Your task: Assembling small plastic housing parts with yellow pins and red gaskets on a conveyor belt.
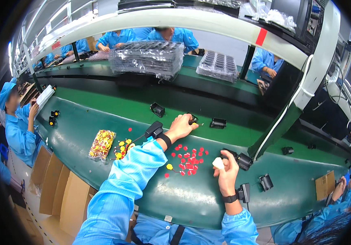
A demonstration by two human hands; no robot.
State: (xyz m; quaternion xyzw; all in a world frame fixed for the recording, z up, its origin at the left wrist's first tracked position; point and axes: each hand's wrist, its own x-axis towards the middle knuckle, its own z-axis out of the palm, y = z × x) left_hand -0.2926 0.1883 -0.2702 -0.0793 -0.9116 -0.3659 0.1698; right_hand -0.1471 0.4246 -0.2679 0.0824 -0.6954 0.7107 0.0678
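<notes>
While a small black part (192, 119) is pinched by the left hand (179, 127) at centre frame, the black part (241, 160) gripped by the right hand (225, 168) is best kept steady.

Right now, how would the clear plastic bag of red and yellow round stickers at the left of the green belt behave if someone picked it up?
The clear plastic bag of red and yellow round stickers lies slumped and wrinkled, so it probably sags floppily. Its small, flat contents suggest it is light. The glossy film may be slippery.

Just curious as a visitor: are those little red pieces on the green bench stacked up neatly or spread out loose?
Spread out loose. The red pieces lie scattered flat on the green bench, between the left hand and right hand.
</notes>
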